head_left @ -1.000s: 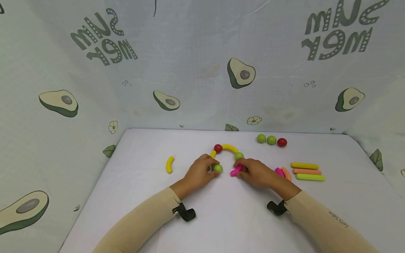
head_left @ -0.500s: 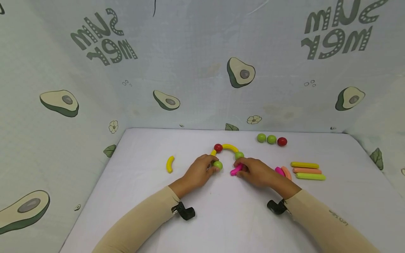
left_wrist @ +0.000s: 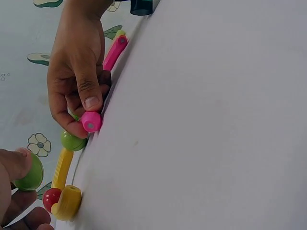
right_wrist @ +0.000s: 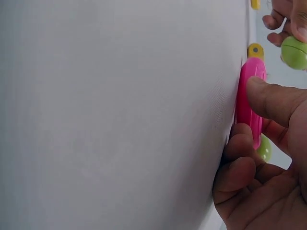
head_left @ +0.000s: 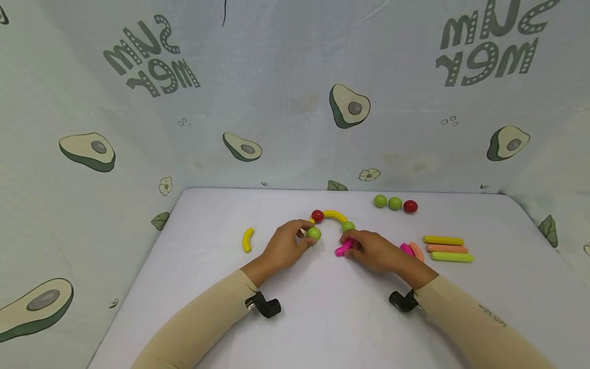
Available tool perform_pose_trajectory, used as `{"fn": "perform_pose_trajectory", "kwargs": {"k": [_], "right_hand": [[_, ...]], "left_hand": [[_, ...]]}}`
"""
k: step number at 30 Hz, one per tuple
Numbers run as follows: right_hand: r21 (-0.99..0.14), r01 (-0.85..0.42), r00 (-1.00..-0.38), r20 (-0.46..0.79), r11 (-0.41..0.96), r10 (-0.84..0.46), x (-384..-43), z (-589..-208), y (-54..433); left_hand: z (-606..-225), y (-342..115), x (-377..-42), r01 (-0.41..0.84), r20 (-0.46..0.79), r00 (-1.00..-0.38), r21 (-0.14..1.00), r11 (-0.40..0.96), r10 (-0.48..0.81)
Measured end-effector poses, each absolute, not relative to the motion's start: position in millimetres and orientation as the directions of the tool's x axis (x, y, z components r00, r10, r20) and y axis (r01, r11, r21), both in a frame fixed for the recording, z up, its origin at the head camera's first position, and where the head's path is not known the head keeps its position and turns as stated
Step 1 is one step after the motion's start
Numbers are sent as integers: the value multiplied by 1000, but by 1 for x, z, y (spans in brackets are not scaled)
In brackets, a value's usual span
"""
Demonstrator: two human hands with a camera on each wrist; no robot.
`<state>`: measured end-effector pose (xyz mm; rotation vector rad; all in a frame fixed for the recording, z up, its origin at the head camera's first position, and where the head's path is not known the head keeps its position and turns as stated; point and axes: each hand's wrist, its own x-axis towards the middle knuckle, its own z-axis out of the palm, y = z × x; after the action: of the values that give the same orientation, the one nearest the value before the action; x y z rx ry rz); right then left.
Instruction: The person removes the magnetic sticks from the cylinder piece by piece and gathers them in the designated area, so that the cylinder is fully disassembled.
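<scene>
My left hand (head_left: 285,245) pinches a green ball (head_left: 314,233) between thumb and fingers; the left wrist view has it above the table. A pink curved stick (right_wrist: 246,108) lies under the thumb and fingers of my right hand (head_left: 374,252), which grips it at the table top. Beyond both hands runs an arc: a red ball (head_left: 317,216), a yellow curved stick (head_left: 335,214) and a second green ball (head_left: 348,226) close above the right fingertips. Another yellow curved stick (left_wrist: 70,203) touches the red ball and is mostly hidden by my left hand in the head view.
One yellow curved stick (head_left: 247,240) lies alone at left. Two green balls (head_left: 387,202) and a red ball (head_left: 411,206) line the back. To the right are pink (head_left: 407,249) and orange (head_left: 417,251) curved sticks, then straight yellow (head_left: 443,241), orange (head_left: 446,249) and lime (head_left: 452,257) sticks.
The left hand has shifted a little left and away from me, carrying the green ball closer to the red one. My right hand and the pink stick stay in place.
</scene>
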<state>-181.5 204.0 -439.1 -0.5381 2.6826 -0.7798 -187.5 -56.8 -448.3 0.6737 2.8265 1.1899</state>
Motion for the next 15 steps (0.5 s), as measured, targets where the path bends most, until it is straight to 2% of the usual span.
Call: {"fn": "perform_pose_trajectory", "kwargs": {"k": [15], "right_hand": [[-574, -280, -869, -190, 769, -458, -184, -440, 206]], "left_hand": [[-440, -87, -205, 290, 167, -955, 714, 637, 247]]}}
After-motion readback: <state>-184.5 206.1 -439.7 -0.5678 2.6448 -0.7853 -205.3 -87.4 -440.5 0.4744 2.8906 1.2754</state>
